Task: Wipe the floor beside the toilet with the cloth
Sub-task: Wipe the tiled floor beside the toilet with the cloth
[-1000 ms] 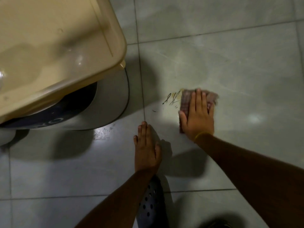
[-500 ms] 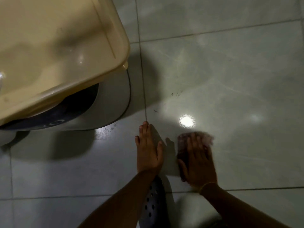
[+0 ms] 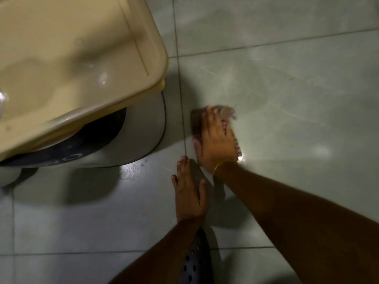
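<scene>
A reddish checked cloth (image 3: 196, 125) lies flat on the pale grey tiled floor (image 3: 287, 89), just right of the toilet base (image 3: 143, 128). My right hand (image 3: 217, 140) presses down on the cloth with fingers spread over it; most of the cloth is hidden under the palm, and the hand is blurred by motion. My left hand (image 3: 189, 191) rests flat on the tile close behind it, fingers together, holding nothing. The beige toilet tank lid (image 3: 71, 58) fills the upper left.
A dark perforated clog (image 3: 196, 261) sits under my left forearm at the bottom. A grout line (image 3: 181, 103) runs between the toilet base and the cloth. Light glints on the wet tile beside the base and to the right.
My right hand slid the cloth back toward me, then forward and left, close to the toilet base. The small dark marks seen on the tile earlier are gone. My left hand stayed put.
</scene>
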Motion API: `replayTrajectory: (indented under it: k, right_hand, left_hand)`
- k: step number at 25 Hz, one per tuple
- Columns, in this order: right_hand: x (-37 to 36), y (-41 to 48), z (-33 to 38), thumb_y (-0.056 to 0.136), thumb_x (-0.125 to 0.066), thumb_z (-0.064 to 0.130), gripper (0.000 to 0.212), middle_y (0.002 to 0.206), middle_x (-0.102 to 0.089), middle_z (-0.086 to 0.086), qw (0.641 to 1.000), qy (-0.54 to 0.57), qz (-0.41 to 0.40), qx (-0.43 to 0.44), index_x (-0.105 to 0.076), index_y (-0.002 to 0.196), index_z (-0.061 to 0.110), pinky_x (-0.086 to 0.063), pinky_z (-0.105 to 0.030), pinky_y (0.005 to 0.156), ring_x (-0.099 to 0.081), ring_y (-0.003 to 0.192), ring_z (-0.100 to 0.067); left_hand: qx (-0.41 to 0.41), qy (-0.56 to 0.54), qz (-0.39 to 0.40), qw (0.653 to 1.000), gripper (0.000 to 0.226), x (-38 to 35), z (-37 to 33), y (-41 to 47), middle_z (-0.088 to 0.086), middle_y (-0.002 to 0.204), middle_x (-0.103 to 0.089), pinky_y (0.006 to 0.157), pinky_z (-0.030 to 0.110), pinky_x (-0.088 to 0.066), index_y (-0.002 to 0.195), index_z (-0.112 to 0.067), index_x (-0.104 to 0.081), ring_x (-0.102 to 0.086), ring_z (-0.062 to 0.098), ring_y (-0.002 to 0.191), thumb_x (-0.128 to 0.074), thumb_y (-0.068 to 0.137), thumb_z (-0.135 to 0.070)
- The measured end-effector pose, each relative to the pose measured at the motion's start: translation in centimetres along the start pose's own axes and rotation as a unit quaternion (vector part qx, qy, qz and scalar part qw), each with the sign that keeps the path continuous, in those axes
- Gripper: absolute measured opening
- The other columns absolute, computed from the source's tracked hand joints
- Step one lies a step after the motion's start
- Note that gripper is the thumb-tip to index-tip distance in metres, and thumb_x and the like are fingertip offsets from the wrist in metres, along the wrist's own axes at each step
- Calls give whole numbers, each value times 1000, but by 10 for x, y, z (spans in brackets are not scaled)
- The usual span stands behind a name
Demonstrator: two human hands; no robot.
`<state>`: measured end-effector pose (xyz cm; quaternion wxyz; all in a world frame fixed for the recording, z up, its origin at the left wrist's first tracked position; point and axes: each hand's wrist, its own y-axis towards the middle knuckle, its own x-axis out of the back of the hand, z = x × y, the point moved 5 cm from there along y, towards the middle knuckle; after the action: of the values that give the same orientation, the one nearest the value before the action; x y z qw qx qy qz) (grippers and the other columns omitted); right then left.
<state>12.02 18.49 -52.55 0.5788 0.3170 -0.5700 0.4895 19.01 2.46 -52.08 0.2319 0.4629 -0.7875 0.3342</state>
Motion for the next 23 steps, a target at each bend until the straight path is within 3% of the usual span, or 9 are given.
replayTrajectory:
  k: [3,7,9,11,13,15,17,19,23]
  right_hand:
    - [-28,-89,8,107,-45,50,80,179,-21,-12,992,10,31,118,-20,171,11,-18,-54,134,-20,166,-31]
    - [-34,-167,-63,107,-34,59,81,180,-16,-12,993,1,51,103,-19,171,11,-26,-60,128,-20,167,-31]
    - [-24,-153,-111,105,-33,62,87,179,-15,-17,998,-14,53,23,-13,171,9,-24,-60,129,-22,165,-36]
    - [-10,-104,-146,105,-34,60,89,179,-14,-19,993,2,27,-114,-11,171,6,-18,-59,130,-19,165,-38]
    - [9,-42,-147,105,-33,59,89,179,-13,-22,972,36,-20,-233,-13,169,1,-19,-62,131,-15,166,-40]
    - [16,7,-108,104,-29,57,89,178,-12,-25,962,41,-37,-267,-13,168,-3,-17,-63,131,-13,166,-43]
    - [12,25,-52,105,-28,55,87,178,-11,-25,980,22,-37,-192,-13,169,-2,-13,-61,133,-12,166,-42]
    - [-6,7,-9,105,-29,54,85,179,-10,-21,998,11,-16,-63,-12,170,2,-15,-58,134,-12,167,-39]
    - [-40,-115,-6,106,-37,53,81,181,-11,-12,993,60,34,98,-13,172,11,-24,-59,130,-12,168,-31]
  left_hand:
    - [17,-7,5,1000,76,0,-2,2,-3,178,-16,134,48,-3,169,-19,-15,-4,12,166,-25,105,-59]
    - [12,-28,-5,1000,75,1,0,0,-6,177,-16,134,49,-3,168,-17,-14,-5,11,166,-39,105,-48]
    - [12,-30,0,999,77,0,0,-1,-7,178,-13,134,47,-1,169,-20,-9,-3,9,166,-40,105,-50]
    - [9,-27,4,1000,80,-1,-1,0,-9,178,-10,134,45,1,170,-23,-6,0,8,165,-37,104,-57]
    - [8,-23,5,1000,81,-1,0,0,-10,179,-9,134,42,3,170,-24,-6,1,8,165,-34,103,-61]
    - [10,-29,4,1000,80,1,0,0,-10,178,-11,133,38,5,169,-24,-8,0,6,165,-33,103,-62]
    - [12,-45,1,999,79,4,-1,0,-8,178,-14,134,38,3,169,-25,-9,-2,5,165,-31,104,-63]
    - [32,-48,6,998,77,9,-4,0,-7,178,-16,134,43,-3,169,-27,-9,-6,7,165,-28,105,-64]
    - [66,-67,19,995,74,16,-8,-1,-6,175,-23,132,52,-18,168,-30,-11,-21,16,162,-29,105,-64]
